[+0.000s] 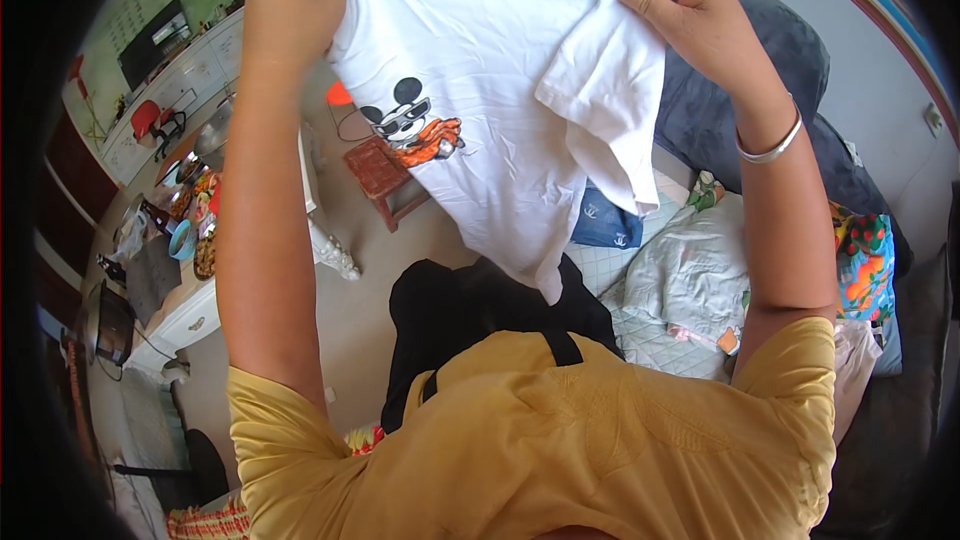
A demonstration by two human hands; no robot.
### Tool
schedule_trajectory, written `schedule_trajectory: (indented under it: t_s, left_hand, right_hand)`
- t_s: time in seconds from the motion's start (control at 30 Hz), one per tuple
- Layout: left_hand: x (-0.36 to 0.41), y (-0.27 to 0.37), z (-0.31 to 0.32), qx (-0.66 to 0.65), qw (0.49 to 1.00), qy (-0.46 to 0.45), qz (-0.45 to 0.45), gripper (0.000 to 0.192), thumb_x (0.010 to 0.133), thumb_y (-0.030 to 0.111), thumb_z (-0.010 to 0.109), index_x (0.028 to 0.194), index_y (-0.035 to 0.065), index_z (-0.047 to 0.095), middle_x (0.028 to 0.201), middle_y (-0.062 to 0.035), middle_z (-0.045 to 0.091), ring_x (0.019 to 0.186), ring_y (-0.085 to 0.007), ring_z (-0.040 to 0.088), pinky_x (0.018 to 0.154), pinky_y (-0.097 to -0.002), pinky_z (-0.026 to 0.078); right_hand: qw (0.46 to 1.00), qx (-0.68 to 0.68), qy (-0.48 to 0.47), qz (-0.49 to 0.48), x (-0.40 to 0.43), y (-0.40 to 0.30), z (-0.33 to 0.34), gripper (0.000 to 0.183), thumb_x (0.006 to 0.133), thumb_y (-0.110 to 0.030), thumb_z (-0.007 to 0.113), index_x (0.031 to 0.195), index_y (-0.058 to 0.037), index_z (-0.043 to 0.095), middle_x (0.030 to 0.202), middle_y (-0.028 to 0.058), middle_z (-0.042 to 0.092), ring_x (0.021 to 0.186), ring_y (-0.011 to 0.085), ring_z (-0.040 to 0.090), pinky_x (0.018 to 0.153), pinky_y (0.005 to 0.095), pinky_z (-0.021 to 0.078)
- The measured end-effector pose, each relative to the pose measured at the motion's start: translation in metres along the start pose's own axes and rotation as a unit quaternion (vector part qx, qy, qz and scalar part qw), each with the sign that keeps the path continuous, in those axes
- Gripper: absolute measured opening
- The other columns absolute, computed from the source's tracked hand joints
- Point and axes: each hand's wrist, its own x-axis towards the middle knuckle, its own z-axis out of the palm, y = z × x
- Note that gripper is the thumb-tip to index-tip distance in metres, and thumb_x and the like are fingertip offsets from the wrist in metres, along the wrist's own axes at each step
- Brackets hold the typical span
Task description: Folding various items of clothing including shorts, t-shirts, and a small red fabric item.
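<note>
Both arms are raised, and a white T-shirt (480, 90) hangs between my hands. My left hand (300, 7) pinches its edge at the upper left, partly cut off by the top of the view. At the upper right, my right hand (686, 11) grips a rolled or folded edge, with the thumb in front. One short sleeve hangs below my right hand. A cartoon mouse print in sunglasses and orange (412, 124) shows on the shirt's left part. The shirt's lower corner dangles in front of my black trousers (450, 307).
A wooden stool (379, 176) stands beyond the shirt. The sofa (757, 52) on the right bears folded blue denim (609, 217), crumpled pale clothing (686, 270) and a colourful printed cloth (862, 262). At left, a white table (180, 330) holds bowls and dishes of food.
</note>
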Motion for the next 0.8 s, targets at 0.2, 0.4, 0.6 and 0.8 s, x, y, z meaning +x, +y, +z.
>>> schedule_trajectory:
  t_s: [0.2, 0.4, 0.6, 0.8]
  left_hand:
    - [-0.005, -0.007, -0.003, 0.074, 0.994, 0.071, 0.048, 0.016, 0.088, 0.003, 0.055, 0.103, 0.0003, 0.060, 0.091, -0.0117, 0.063, 0.084, -0.0171, 0.059, 0.076, -0.0286, 0.047]
    - [-0.007, -0.009, -0.024, -0.040, 0.998, 0.038, 0.015, 0.010, 0.089, 0.011, 0.059, 0.089, 0.0017, 0.061, 0.073, -0.0021, 0.059, 0.069, -0.0093, 0.053, 0.065, -0.0240, 0.044]
    - [-0.030, -0.043, -0.031, 0.051, 0.978, -0.179, -0.097, 0.032, 0.084, 0.034, 0.066, 0.100, 0.0064, 0.067, 0.085, -0.0143, 0.068, 0.074, -0.0221, 0.065, 0.070, -0.0315, 0.050]
    - [-0.039, -0.043, -0.009, 0.152, 0.972, -0.157, -0.090, 0.039, 0.082, 0.043, 0.065, 0.102, 0.0095, 0.067, 0.089, -0.0187, 0.067, 0.083, -0.0359, 0.065, 0.073, -0.0386, 0.051]
  right_hand:
    - [0.993, 0.032, 0.096, 0.067, 0.009, 0.000, 0.021, 0.007, 0.092, -0.007, 0.055, 0.089, -0.0018, 0.059, 0.075, -0.0044, 0.053, 0.069, 0.0041, 0.047, 0.062, 0.0203, 0.0409]
    - [0.990, -0.039, 0.057, -0.121, -0.008, -0.001, 0.024, 0.010, 0.089, -0.004, 0.053, 0.097, -0.0030, 0.059, 0.083, -0.0012, 0.058, 0.078, 0.0056, 0.050, 0.071, 0.0209, 0.0425]
    - [0.997, -0.046, -0.068, -0.004, -0.030, 0.015, 0.045, 0.017, 0.090, -0.016, 0.060, 0.100, -0.0025, 0.061, 0.076, 0.0059, 0.060, 0.069, 0.0118, 0.054, 0.065, 0.0275, 0.0445]
    - [0.983, -0.179, 0.047, 0.023, -0.016, 0.064, 0.065, 0.025, 0.086, -0.021, 0.061, 0.104, -0.0039, 0.062, 0.085, 0.0211, 0.064, 0.078, 0.0337, 0.064, 0.071, 0.0358, 0.0499]
